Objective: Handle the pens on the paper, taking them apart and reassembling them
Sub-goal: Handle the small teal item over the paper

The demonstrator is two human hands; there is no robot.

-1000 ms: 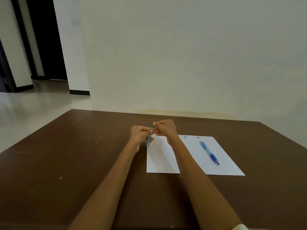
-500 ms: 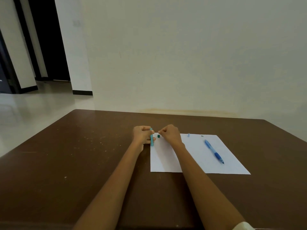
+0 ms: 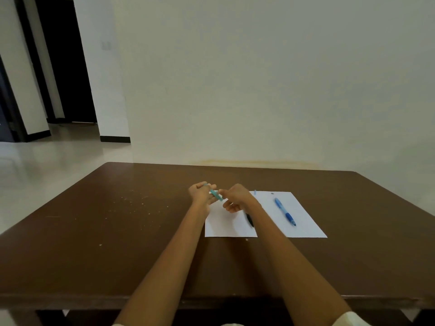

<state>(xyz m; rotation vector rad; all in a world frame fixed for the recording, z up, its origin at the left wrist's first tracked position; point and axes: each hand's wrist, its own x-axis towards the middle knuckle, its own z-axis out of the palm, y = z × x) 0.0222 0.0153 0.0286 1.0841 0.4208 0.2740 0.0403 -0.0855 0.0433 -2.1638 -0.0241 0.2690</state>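
1. At far left, beyond the table (image 3: 98, 231), a dark doorway (image 3: 63, 67) and pale floor (image 3: 47, 158); cream wall (image 3: 259, 78) behind the table's far edge.
2. Table: brown top, pale specks scattered over its left-centre part.
3. Left hand (image 3: 202, 194): raised above the table just left of the paper's far left corner, fingers curled round the teal pen barrel (image 3: 216, 194). Closed grip on the barrel's upper end.
4. Teal pen barrel: tilted, upper end in the left hand, lower end running down and right to the right hand. Held off the surface, over the paper's far left corner.
5. Right hand (image 3: 236, 198): just beside the left hand, thumb and fingertips pinching the barrel's lower end; remaining fingers curled underneath. Which small part it works on cannot be told.
6. Paper (image 3: 226, 224): white sheet lying flat on the table, right of centre; right forearm crosses over its middle.
7. Black pen (image 3: 249, 220): lies on the paper, partly hidden by the right forearm; only its nearer end shows.
8. Small light-blue part (image 3: 255, 192): at the paper's far edge, just right of the right hand.
9. Tiny dark piece (image 3: 272, 193): on the paper near its far edge, identity unclear.
10. Blue pen (image 3: 284, 211): whole, lying on the paper's right half, angled, well apart from both hands.
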